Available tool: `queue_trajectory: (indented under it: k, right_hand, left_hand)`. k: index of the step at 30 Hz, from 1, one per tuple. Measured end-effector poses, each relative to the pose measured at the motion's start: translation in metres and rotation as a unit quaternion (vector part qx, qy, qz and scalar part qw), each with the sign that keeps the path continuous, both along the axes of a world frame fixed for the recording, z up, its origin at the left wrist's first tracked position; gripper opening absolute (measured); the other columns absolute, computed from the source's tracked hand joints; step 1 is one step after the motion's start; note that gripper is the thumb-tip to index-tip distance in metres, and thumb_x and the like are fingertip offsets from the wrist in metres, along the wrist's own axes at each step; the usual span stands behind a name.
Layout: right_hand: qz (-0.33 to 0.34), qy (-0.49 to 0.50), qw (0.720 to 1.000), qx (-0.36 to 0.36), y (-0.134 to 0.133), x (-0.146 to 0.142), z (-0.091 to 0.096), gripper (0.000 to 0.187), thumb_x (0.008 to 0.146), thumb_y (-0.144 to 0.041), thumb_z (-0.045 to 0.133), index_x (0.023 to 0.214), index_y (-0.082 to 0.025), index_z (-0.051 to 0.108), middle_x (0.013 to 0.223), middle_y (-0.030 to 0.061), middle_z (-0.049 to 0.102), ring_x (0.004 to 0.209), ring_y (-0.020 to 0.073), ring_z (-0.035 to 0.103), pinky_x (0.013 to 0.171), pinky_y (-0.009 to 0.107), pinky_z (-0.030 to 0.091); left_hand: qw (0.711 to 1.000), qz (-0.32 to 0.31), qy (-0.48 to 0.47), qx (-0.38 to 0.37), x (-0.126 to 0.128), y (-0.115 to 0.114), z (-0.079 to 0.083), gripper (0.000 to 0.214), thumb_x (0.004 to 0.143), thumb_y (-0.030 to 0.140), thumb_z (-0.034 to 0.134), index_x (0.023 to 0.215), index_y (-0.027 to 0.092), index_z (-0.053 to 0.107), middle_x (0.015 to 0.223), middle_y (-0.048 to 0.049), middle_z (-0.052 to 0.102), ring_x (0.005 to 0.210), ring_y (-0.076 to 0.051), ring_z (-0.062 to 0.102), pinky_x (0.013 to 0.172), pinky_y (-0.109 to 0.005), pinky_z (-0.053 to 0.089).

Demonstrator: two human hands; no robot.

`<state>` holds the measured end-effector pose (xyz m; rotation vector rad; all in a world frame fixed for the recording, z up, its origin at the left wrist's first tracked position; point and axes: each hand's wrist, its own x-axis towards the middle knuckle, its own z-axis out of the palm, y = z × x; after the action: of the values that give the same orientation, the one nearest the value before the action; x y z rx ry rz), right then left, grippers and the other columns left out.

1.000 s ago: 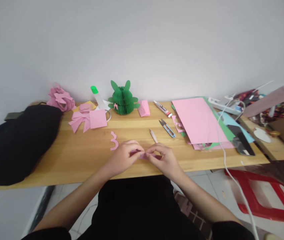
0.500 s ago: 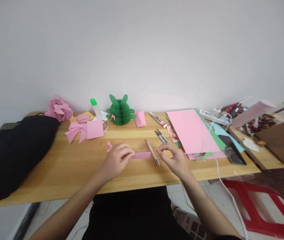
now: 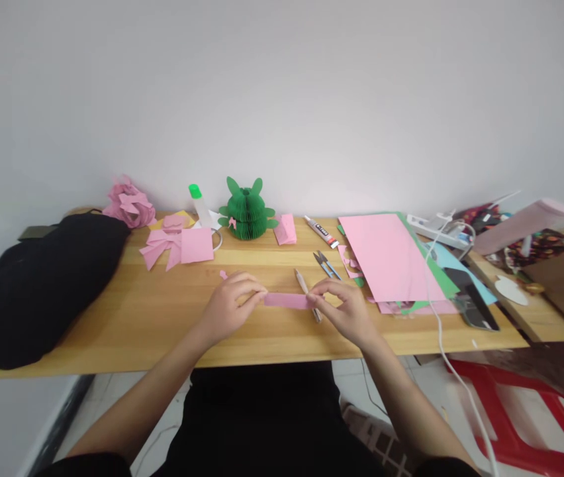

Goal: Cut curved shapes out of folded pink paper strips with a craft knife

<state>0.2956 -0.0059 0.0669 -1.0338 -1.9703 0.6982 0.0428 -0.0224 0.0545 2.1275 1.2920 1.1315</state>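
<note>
Right hand (image 3: 339, 308) has moved in to the pink strip (image 3: 288, 301) and grips its right end; left hand (image 3: 230, 308) pinches the left. Strip spans between fingertips (image 3: 259, 289), crossing over the pen (image 3: 302, 282), nearer the bench's (image 3: 163, 318) front edge. Green-capped bottle (image 3: 203, 211): back edge, contents unclear.

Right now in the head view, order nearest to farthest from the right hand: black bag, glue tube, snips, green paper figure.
1. Snips, beyond the right hand.
2. Glue tube, behind the snips.
3. Green paper figure, back left.
4. Black bag, far left.
</note>
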Motion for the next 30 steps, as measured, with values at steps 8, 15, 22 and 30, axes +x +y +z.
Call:
queue_trajectory:
  k: [8, 15, 22, 30]
  right_hand:
    - [0.066, -0.047, 0.996, -0.029, 0.003, -0.009, -0.002, 0.018, 0.089, -0.024, 0.061, 0.073, -0.019, 0.067, 0.071, 0.0032, 0.07, 0.068, 0.0155, 0.065, 0.067, 0.027, 0.05]
    - [0.124, -0.045, 0.984, -0.123, 0.006, -0.013, -0.011, 0.024, 0.087, -0.037, 0.067, 0.073, -0.017, 0.07, 0.071, 0.0041, 0.069, 0.066, 0.0146, 0.062, 0.065, 0.027, 0.048]
    - [0.083, 0.004, 0.967, -0.239, 0.014, -0.008, -0.019, 0.03, 0.078, -0.046, 0.073, 0.07, -0.017, 0.071, 0.07, 0.0038, 0.069, 0.064, 0.0142, 0.06, 0.063, 0.027, 0.047]
    - [0.064, -0.008, 0.955, -0.291, 0.032, -0.016, -0.024, 0.033, 0.069, -0.047, 0.078, 0.062, -0.016, 0.071, 0.061, 0.0038, 0.067, 0.055, 0.0128, 0.056, 0.052, 0.024, 0.042]
  left_hand:
    - [0.994, -0.061, 0.026, -0.082, 0.002, -0.004, 0.002, 0.027, 0.096, 0.037, 0.051, 0.089, 0.021, 0.072, 0.096, -0.0055, 0.072, 0.093, -0.019, 0.065, 0.086, -0.033, 0.049]
    - [0.97, -0.151, 0.036, -0.187, 0.011, -0.016, -0.01, 0.036, 0.092, 0.026, 0.052, 0.058, 0.017, 0.062, 0.064, -0.0011, 0.062, 0.066, -0.014, 0.058, 0.067, -0.025, 0.043]
    - [0.96, -0.1, -0.009, -0.263, 0.01, -0.013, -0.014, 0.034, 0.087, 0.032, 0.055, 0.057, 0.017, 0.059, 0.065, -0.0008, 0.061, 0.065, -0.013, 0.056, 0.064, -0.024, 0.04]
    - [0.952, -0.054, -0.032, -0.301, 0.009, -0.005, -0.018, 0.035, 0.081, 0.036, 0.056, 0.052, 0.017, 0.057, 0.059, 0.0001, 0.056, 0.06, -0.013, 0.052, 0.061, -0.024, 0.038]
